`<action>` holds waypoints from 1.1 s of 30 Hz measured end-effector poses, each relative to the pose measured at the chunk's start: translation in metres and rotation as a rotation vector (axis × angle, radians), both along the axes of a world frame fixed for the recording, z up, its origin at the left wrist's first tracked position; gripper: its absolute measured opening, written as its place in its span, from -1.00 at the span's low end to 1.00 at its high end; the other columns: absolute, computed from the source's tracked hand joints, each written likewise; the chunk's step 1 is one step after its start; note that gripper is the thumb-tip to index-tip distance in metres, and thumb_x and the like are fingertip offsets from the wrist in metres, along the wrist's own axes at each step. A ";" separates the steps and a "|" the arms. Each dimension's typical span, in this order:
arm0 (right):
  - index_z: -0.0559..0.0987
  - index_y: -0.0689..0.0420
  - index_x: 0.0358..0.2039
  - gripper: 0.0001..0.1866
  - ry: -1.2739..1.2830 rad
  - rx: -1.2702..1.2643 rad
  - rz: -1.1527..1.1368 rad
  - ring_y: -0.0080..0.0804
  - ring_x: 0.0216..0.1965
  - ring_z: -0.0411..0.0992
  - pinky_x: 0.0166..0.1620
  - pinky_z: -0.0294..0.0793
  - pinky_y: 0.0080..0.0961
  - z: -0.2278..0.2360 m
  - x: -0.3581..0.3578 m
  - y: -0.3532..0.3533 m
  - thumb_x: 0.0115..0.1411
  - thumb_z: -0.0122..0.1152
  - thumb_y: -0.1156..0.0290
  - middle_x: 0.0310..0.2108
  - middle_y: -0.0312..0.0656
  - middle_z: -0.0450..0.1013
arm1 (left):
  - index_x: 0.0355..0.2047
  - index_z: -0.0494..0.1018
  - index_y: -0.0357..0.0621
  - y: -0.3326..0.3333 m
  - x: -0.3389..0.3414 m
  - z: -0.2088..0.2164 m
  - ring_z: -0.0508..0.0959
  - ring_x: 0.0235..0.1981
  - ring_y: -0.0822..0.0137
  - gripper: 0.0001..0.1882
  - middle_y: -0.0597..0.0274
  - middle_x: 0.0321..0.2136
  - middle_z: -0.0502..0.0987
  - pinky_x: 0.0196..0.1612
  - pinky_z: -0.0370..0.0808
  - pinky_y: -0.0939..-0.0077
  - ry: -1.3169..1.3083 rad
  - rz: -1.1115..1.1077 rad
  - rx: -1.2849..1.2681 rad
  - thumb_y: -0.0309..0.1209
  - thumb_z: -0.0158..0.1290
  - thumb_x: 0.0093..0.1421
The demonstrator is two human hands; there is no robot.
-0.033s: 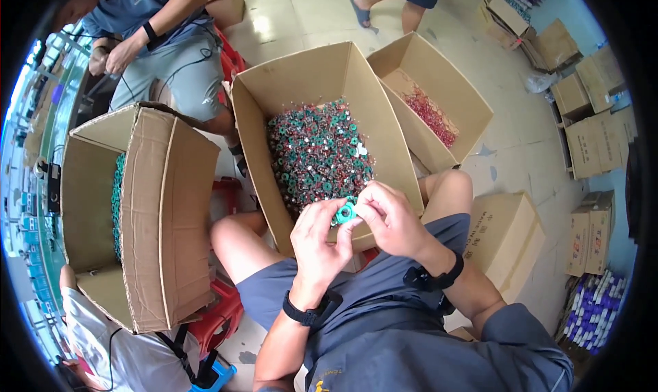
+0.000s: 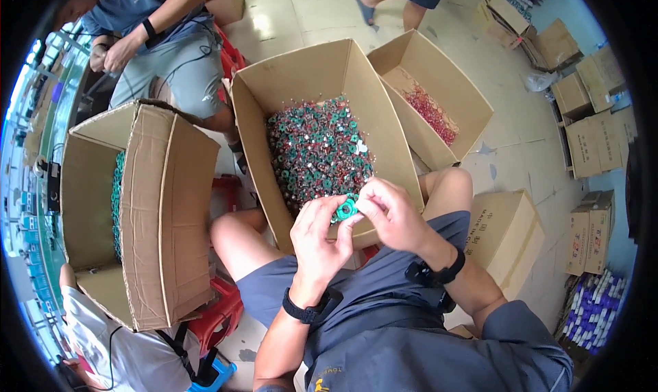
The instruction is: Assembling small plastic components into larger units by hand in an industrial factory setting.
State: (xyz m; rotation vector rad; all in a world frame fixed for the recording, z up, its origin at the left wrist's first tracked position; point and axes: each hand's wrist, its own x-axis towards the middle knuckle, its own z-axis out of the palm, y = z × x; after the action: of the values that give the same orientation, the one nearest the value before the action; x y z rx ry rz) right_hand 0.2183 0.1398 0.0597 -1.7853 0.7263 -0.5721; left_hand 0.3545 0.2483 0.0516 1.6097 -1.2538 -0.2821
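My left hand and my right hand meet over my lap and pinch one small green coil part between their fingertips. Both wrists wear black bands. Just beyond the hands stands a large open cardboard box, its bottom covered with several green and copper-coloured coil parts. The near wall of the box sits between my bare knees.
A second open box with red parts stands to the right. A tall open box holding green parts stands at my left. A seated person is at the top left, and closed cartons and a red stool are nearby.
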 end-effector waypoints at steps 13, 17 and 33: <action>0.44 0.27 -0.42 -0.87 -0.045 -0.094 0.042 -0.28 -0.49 0.41 -0.38 0.40 -0.39 0.000 0.007 0.001 0.27 0.12 0.51 -0.52 -0.09 0.40 | -0.22 0.57 -0.28 0.000 0.003 -0.003 0.64 -0.34 0.14 -0.67 0.04 -0.33 0.62 -0.21 0.58 0.39 0.006 0.068 0.007 -0.47 0.37 -0.01; 0.45 0.27 -0.42 -0.88 0.010 -0.083 0.019 -0.24 -0.49 0.42 -0.37 0.40 -0.35 0.004 0.008 -0.005 0.26 0.13 0.52 -0.50 -0.08 0.41 | -0.22 0.58 -0.27 -0.002 0.001 -0.001 0.64 -0.35 0.20 -0.69 0.06 -0.34 0.62 -0.21 0.57 0.41 0.080 0.054 0.034 -0.50 0.36 0.01; 0.44 0.26 -0.45 -0.85 -0.095 -0.122 0.065 -0.35 -0.51 0.39 -0.41 0.37 -0.42 -0.014 0.013 -0.003 0.24 0.16 0.51 -0.53 -0.12 0.40 | -0.23 0.57 -0.27 -0.003 0.006 -0.007 0.63 -0.36 0.24 -0.68 0.07 -0.36 0.61 -0.23 0.56 0.44 0.085 0.118 0.025 -0.47 0.37 -0.01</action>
State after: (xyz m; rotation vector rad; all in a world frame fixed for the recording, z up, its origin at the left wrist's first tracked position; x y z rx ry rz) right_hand 0.2314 0.1366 0.0457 -1.8735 0.5767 -0.6642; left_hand 0.3607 0.2454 0.0445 1.6686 -1.0898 -0.2898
